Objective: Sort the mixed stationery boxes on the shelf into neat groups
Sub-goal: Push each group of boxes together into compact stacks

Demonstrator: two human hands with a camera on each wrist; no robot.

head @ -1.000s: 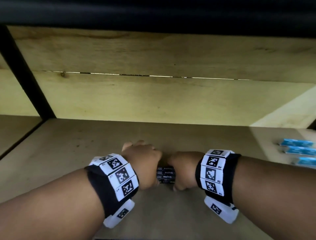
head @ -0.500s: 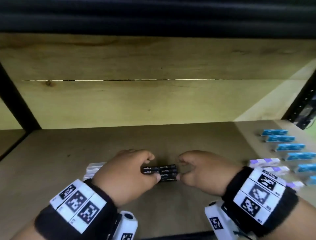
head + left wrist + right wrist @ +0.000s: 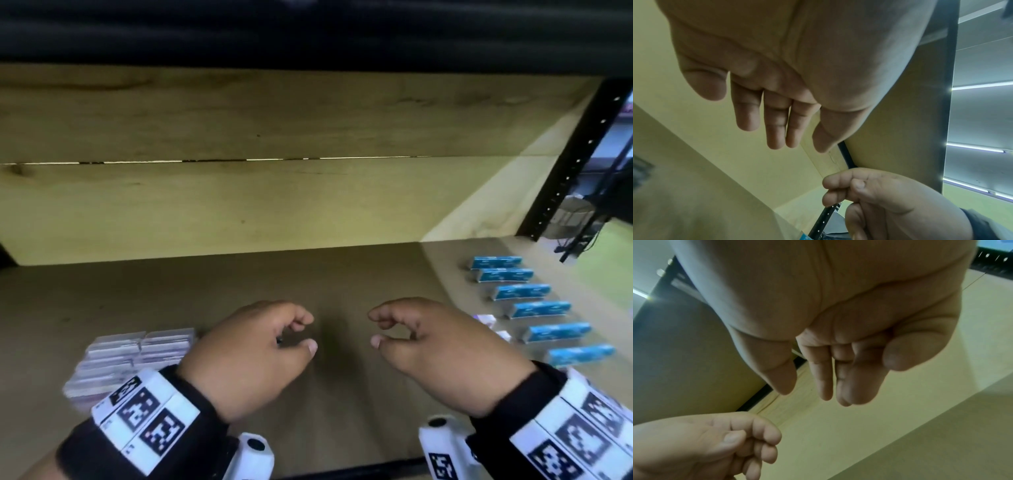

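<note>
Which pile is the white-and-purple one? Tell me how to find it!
Start at the wooden shelf and find the left hand. Just left of that hand sits a tight block of pale boxes packed side by side. The blue boxes lie spaced apart in a row far to the right.

Black wristbands (image 3: 212, 421) with white square-patterned marker tiles; white wrist cameras (image 3: 253, 452)

Left hand (image 3: 253, 353) and right hand (image 3: 435, 349) are held side by side, backs up, apart from each other; fingers (image 3: 748, 113) of each are loosely curled, thumbs tucked under — neither hand holds anything; each wrist carries a black marker-tiled band (image 3: 137, 418).
</note>
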